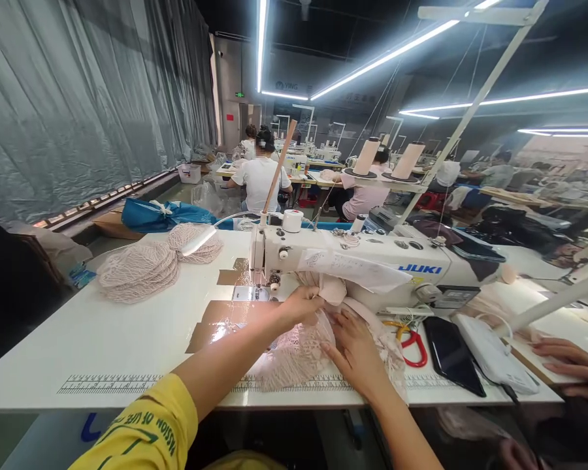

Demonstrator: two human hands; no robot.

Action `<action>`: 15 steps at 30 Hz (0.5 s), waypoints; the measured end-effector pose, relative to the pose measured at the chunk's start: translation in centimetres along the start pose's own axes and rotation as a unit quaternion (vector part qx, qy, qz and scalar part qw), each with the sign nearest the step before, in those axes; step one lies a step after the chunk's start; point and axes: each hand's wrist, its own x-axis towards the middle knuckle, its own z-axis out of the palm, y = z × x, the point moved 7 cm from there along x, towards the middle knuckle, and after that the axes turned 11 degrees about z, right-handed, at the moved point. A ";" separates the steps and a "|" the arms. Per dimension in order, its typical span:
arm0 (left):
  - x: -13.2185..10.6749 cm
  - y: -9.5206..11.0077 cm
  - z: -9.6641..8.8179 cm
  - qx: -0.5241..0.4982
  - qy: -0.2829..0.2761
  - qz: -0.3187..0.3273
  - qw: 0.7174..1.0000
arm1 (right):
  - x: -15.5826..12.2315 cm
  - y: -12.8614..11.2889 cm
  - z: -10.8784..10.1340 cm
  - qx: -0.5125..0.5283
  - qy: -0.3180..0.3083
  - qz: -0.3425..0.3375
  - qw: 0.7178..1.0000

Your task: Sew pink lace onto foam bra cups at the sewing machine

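A white JUKI sewing machine (372, 261) stands on the white table (102, 339). Pale pink lace fabric (298, 356) lies bunched in front of it, under the machine's arm. My left hand (301, 305) reaches in from the left with its fingers closed on the fabric near the needle. My right hand (355, 349) lies flat on the lace with fingers spread, pressing it to the table. A yellow sleeve with print covers my left upper arm.
A stack of pink lace pieces (151, 264) sits at the table's back left. Red-handled scissors (411, 343), a black phone (451, 356) and a white box (494, 356) lie right of the fabric. Another person's hand (573, 365) rests at the far right. Workers sit at machines behind.
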 end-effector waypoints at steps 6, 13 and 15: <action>-5.9 4.7 0.2 -0.100 -0.137 0.014 0.985 | -1.0 0.2 0.8 -0.042 -0.015 0.003 0.999; -15.1 7.9 -5.3 -0.309 -0.162 0.033 0.937 | -1.5 1.4 0.8 -0.059 -0.049 -0.026 0.997; -17.7 8.0 -8.0 -0.353 -0.097 0.036 0.930 | -1.6 1.1 0.1 -0.056 -0.039 -0.045 0.997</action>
